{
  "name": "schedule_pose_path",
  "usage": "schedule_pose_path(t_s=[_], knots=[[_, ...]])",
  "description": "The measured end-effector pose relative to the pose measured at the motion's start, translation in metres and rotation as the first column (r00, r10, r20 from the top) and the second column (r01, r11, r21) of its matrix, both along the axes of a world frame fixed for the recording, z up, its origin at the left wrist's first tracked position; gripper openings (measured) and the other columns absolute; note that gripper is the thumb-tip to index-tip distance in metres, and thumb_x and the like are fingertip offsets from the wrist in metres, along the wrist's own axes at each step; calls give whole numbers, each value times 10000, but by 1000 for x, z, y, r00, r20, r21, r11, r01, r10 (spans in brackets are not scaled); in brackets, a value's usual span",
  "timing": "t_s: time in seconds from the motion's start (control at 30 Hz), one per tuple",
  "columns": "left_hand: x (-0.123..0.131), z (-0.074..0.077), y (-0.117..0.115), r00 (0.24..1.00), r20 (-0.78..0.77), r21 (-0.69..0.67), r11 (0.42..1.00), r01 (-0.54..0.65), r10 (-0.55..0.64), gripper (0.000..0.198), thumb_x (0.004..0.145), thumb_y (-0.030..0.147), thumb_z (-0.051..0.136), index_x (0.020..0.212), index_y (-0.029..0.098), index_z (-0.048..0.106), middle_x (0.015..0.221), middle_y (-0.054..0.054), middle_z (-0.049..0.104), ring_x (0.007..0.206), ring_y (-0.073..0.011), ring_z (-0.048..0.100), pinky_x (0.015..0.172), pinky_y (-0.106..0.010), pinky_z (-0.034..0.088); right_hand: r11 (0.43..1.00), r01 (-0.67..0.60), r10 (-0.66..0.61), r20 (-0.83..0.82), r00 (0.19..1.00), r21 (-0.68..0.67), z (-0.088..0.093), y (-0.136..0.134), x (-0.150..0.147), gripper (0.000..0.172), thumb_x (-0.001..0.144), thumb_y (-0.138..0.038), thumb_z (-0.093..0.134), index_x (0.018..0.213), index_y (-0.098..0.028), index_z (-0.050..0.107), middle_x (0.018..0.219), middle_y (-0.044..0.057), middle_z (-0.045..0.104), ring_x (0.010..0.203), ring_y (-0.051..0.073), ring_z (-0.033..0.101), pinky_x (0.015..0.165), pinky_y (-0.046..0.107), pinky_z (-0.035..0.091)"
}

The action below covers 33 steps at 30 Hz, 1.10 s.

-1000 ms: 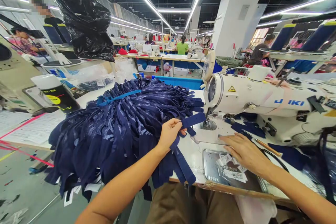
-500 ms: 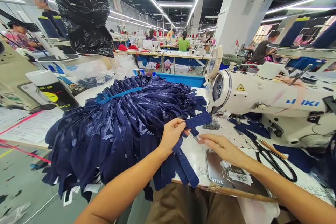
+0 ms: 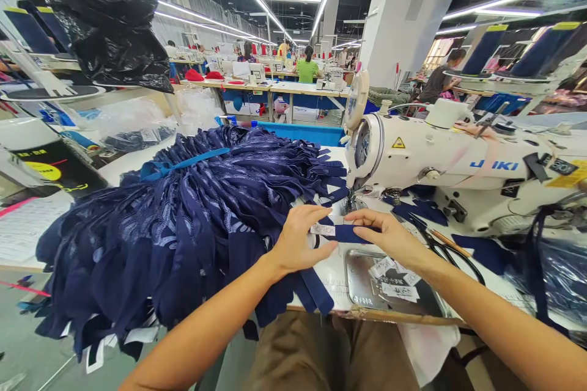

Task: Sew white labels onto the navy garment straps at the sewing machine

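Observation:
A navy fabric strip (image 3: 347,233) with a white printed label (image 3: 323,230) at its left end lies between my two hands, in front of the sewing machine's needle area. My right hand (image 3: 389,238) pinches the strip's right end between thumb and fingers. Around the label end, my left hand (image 3: 296,241) is open, its thumb and fingers spread apart. Whether its fingertips touch the strip is hard to make out. Left of the hands lies a big bundle of navy garment pieces (image 3: 192,214), tied with a blue band (image 3: 186,163).
The white sewing machine (image 3: 426,146) stands to the right. Black scissors (image 3: 447,250) lie beside its bed. A metal tray (image 3: 362,284) at the front edge holds loose labels (image 3: 398,284). A spray can (image 3: 50,159) stands at left. Other people work at tables behind.
The strip has been turned so its label shows. My left hand has let go and spread its fingers, while my right hand has taken the strip's right end. The view has swung slightly right.

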State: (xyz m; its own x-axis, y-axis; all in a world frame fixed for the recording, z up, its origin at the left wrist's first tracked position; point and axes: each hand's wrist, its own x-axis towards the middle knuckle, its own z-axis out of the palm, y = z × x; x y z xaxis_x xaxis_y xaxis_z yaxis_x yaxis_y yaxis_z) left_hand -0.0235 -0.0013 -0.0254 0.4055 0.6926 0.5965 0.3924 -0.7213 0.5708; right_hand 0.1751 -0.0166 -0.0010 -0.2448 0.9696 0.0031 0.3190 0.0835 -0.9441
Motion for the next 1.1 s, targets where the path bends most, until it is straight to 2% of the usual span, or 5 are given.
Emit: schedule_pose_path(t_s=[0.23,0.6,0.73,0.87,1.1], knots=[[5,-2,4,984,-176,-213,976,-54,16,286,792,276,417,966,179,622,887,-60,655,838,-199,547,824,-334,315,997,-49,42,98,994,67,-5,0,11,260,687,-281,537,909,-157,586,671,-16,533,619,116,493,592,248,387],[12,2,19,991,-123,-443,896,-9,-50,202,699,272,507,638,173,671,598,3,629,554,-133,509,523,-206,333,982,-33,-6,201,980,188,-13,5,16,241,700,-286,503,890,-174,599,771,20,610,729,155,558,677,283,433],[14,6,19,987,-151,-414,910,-13,-54,140,662,267,558,621,169,650,567,8,603,542,-130,505,513,-202,340,963,-21,-55,273,960,268,-16,4,18,235,725,-246,476,919,-191,597,833,25,622,786,165,566,731,296,433],[16,10,17,962,-260,-353,936,-16,-82,91,638,244,603,685,169,624,739,-16,616,711,-170,540,647,-239,368,943,-15,-99,323,941,333,-18,2,20,239,736,-214,461,935,-194,590,874,32,631,823,174,565,782,315,421],[3,16,6,907,-421,-190,977,-97,8,126,708,141,496,749,190,604,772,-23,617,777,-179,522,773,-319,320,968,-6,-70,293,954,252,-19,1,27,230,755,-244,455,933,-213,598,894,24,630,842,176,570,752,299,443]])
